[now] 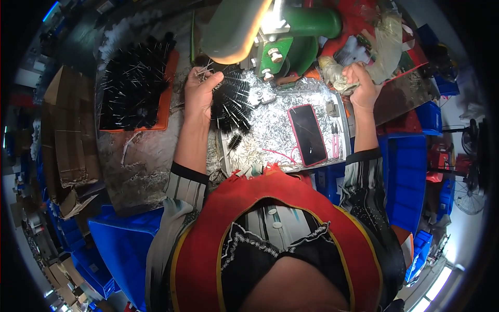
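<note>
My left hand (198, 99) is closed around the wire stems of a bunch of black twisted-wire brushes (232, 101), just below the green machine (285, 49). Thumb and fingers pinch the stems, and the bristled ends fan out to the right. On the right side, my right hand (362, 86) grips a curved handle wrapped in pale, worn material (390, 47). One small black brush (235, 142) lies by itself on a shiny silver tray (260, 141) beneath the machine. The machine's head hides the spot directly under it.
A pink-edged phone (307, 135) and a pink cutter (335, 141) lie on the tray's right side. At left, an orange bin (170, 88) is heaped with black brushes (136, 86). Blue crates (405, 179) flank me, and a cardboard box (73, 138) stands far left.
</note>
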A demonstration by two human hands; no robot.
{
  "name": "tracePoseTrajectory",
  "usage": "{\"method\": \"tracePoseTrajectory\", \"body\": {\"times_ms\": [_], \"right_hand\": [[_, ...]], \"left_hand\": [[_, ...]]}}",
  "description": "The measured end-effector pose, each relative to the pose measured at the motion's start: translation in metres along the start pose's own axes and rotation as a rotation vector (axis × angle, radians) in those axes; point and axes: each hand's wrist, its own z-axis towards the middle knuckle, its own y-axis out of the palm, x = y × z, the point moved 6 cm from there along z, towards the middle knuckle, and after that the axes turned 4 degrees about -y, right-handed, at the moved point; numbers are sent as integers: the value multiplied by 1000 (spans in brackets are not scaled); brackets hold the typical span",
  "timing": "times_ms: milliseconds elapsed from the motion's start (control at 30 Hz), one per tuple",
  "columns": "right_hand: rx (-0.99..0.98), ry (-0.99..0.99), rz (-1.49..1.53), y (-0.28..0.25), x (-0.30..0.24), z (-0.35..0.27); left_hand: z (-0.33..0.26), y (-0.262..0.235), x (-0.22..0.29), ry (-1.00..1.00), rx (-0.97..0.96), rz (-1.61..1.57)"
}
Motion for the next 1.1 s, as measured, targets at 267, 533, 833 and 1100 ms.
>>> {"method": "tracePoseTrajectory", "body": {"times_ms": [267,533,833,1100], "right_hand": [[-85,399,-242,10,-19,39],[-74,292,-331,15,-42,46],[26,348,-145,0,0,20],[-328,526,-353,33,-49,79]], "left_hand": [[-6,-14,-9,156,233,73],[-9,-1,-4,105,170,82],[-21,-1,-1,318,380,154],[-22,18,8,403,456,248]]}}
